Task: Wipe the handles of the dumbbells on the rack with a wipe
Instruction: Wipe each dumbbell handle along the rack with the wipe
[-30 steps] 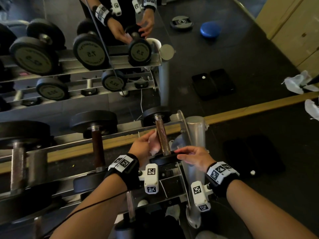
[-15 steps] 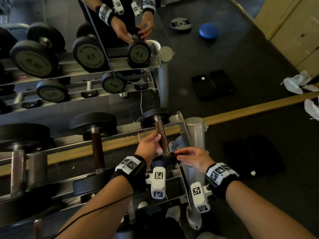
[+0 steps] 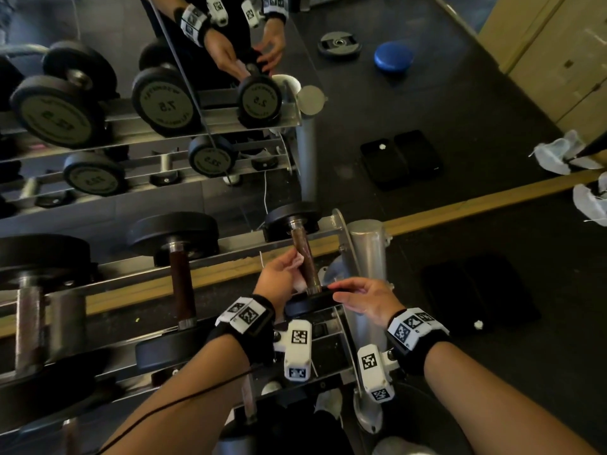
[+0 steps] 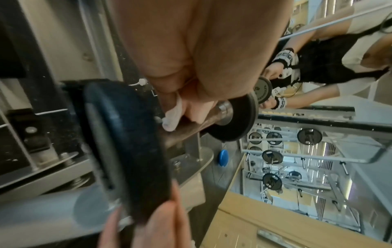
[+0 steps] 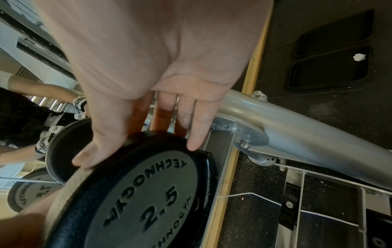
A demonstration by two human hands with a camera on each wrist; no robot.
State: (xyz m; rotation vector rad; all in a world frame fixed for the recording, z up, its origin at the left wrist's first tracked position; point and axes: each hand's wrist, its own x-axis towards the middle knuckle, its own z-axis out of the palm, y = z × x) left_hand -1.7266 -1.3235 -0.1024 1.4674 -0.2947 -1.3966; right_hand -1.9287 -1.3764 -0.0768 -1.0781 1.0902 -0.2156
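A small dumbbell marked 2.5 lies at the right end of the top rack rail (image 3: 230,257), its brown handle (image 3: 303,261) pointing away from me. My left hand (image 3: 285,274) holds a white wipe (image 3: 297,269) curled against the left side of that handle. In the left wrist view the wipe (image 4: 172,117) sits bunched between my fingers and the handle (image 4: 182,134), close to the near plate (image 4: 127,151). My right hand (image 3: 345,290) grips the rim of the near plate (image 5: 144,201), thumb on the face and fingers (image 5: 195,134) over the edge.
Larger dumbbells (image 3: 180,277) lie to the left on the same rail. The rack's silver post (image 3: 368,257) stands just right of my hands. A mirror (image 3: 164,106) behind repeats the rack. Black mats (image 3: 476,290) and crumpled white wipes (image 3: 588,198) lie on the floor at right.
My left hand with the wipe has shifted slightly along the handle. The right hand stays on the near plate.
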